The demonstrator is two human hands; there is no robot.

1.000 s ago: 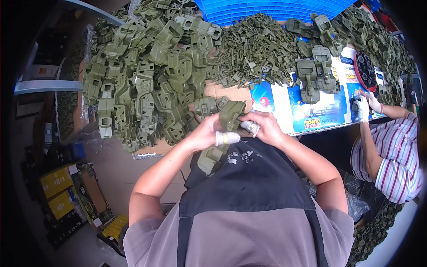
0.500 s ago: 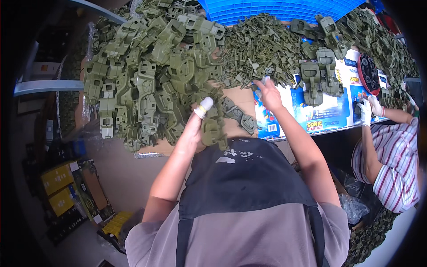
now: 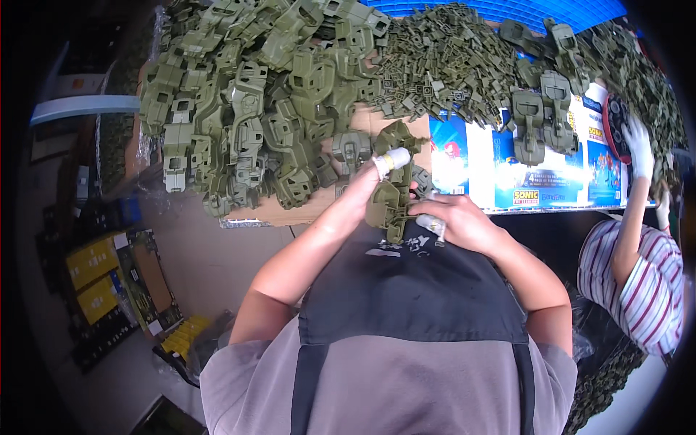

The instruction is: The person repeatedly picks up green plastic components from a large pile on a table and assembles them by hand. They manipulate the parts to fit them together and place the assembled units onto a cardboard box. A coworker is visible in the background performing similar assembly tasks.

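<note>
In front of my apron, my left hand (image 3: 368, 187) grips an olive-green moulded plastic vehicle body (image 3: 391, 204) that stands roughly upright, its hollow side showing. White wrapping covers the left thumb. From the right, my right hand (image 3: 464, 221) is closed, with its fingertips against the body's edge. Whatever they pinch is too small or hidden to make out. The right hand also has a white-wrapped digit. Beyond my hands lies a heap of small olive-green plastic parts (image 3: 442, 69). Many similar vehicle bodies (image 3: 243, 101) are piled to the left.
Printed cardboard (image 3: 482, 170) covers the right part of the table, with several larger green pieces (image 3: 528, 127) on it. A blue plastic crate (image 3: 580, 13) stands at the back. At right, a co-worker's gloved hand (image 3: 639, 148) is beside a red-rimmed container (image 3: 615, 130).
My right hand has come back from the small-parts heap to the vehicle body. My left hand has moved right with the body. The co-worker's gloved hand has moved farther over the table.
</note>
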